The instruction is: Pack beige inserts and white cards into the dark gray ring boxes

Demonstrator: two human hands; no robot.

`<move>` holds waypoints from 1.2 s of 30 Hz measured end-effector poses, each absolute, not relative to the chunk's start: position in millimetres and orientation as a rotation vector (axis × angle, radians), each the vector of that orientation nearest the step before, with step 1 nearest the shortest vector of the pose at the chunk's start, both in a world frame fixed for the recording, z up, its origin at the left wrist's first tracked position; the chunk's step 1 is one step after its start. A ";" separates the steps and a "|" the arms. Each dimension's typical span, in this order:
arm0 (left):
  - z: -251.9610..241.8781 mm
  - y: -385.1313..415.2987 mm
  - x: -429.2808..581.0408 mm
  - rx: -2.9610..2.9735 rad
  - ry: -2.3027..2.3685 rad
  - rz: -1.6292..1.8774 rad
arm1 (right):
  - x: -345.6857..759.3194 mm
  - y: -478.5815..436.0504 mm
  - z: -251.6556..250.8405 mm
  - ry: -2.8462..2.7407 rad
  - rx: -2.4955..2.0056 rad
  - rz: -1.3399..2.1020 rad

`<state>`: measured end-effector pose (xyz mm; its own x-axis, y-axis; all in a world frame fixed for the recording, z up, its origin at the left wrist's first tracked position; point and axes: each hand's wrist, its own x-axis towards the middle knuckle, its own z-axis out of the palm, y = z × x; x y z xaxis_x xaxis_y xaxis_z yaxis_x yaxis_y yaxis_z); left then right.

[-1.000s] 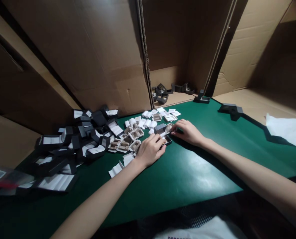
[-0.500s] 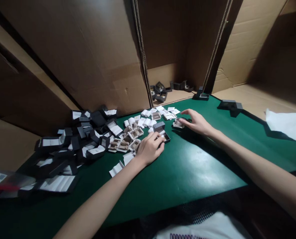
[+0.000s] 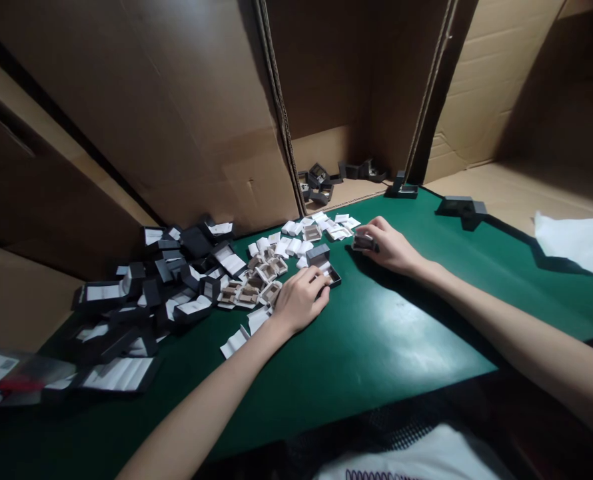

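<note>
My left hand [image 3: 301, 298] is closed around the near side of a small black hinged box [image 3: 318, 253], whose lid stands up; its fingers cover part of the inside. To the right, my right hand [image 3: 389, 247] pinches a small pale-edged tray insert [image 3: 363, 241] between thumb and fingers, tilted just over the green table. Left of my left hand are several cardboard inserts [image 3: 249, 293] with brown recesses. Behind them lie white padded pieces [image 3: 292, 247] and a loose insert [image 3: 312, 232].
Many open black boxes with white linings [image 3: 191, 303] are heaped on the left. More black boxes [image 3: 319, 177] sit in a cardboard compartment at the back. One open box [image 3: 402, 188] stands at the rear edge, and a white sheet [image 3: 574, 243] lies at right.
My right hand has closed on the insert and tipped it up from the table. My left hand stays at the black box.
</note>
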<state>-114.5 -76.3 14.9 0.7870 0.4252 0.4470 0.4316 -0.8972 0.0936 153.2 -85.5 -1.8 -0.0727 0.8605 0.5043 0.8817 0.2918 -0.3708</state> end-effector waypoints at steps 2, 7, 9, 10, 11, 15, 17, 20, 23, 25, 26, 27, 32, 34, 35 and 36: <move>14.5 -75.9 -114.7 -2.960 -0.703 -0.733 | 152.5 -85.4 -2.6 -1.891 -1.540 -0.035; 13.9 -75.7 -114.9 -2.956 -0.711 -0.745 | 147.8 -86.7 -0.9 -1.888 -1.510 -0.073; 13.8 -75.7 -114.8 -2.965 -0.711 -0.734 | 146.8 -88.6 2.3 -1.958 -1.492 -0.041; 13.9 -75.6 -114.7 -2.969 -0.712 -0.725 | 146.9 -89.9 4.5 -2.014 -1.474 0.003; 14.1 -75.6 -114.6 -2.973 -0.715 -0.718 | 147.5 -91.2 7.0 -2.077 -1.444 0.062; 15.0 -76.3 -114.6 -2.978 -0.721 -0.709 | 152.3 -96.1 17.7 -2.274 -1.300 0.314; 15.4 -76.8 -114.9 -2.979 -0.724 -0.712 | 154.4 -97.2 21.0 -2.275 -1.325 0.339; 15.5 -77.0 -115.1 -2.981 -0.722 -0.718 | 154.5 -97.0 20.5 -2.225 -1.400 0.261; 15.3 -76.5 -114.5 -2.987 -0.712 -0.728 | 149.7 -96.1 15.3 -2.193 -1.423 0.189; 14.9 -76.1 -113.8 -2.995 -0.707 -0.746 | 144.6 -95.8 11.9 -2.170 -1.427 0.171; 14.6 -75.8 -113.4 -3.003 -0.703 -0.757 | 142.0 -95.9 10.8 -2.158 -1.424 0.176; 14.2 -75.6 -113.2 -3.012 -0.699 -0.771 | 139.8 -96.1 10.3 -2.151 -1.414 0.190; 12.7 -74.4 -113.8 -3.063 -0.695 -0.836 | 137.6 -101.3 21.0 -2.154 -1.237 0.237; 12.3 -73.8 -114.5 -3.066 -0.710 -0.889 | 138.2 -105.7 29.7 -2.140 -1.111 0.262; 12.0 -73.4 -114.9 -3.064 -0.721 -0.916 | 137.6 -108.2 33.8 -2.128 -1.054 0.276; 11.7 -73.1 -115.2 -3.060 -0.733 -0.932 | 136.1 -110.8 37.2 -2.116 -1.008 0.282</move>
<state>-115.2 -73.1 11.7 0.7402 0.4540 0.4960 0.3748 -0.8910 0.2561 136.1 -110.8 37.2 -0.3984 0.7384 0.5440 0.5703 0.6640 -0.4836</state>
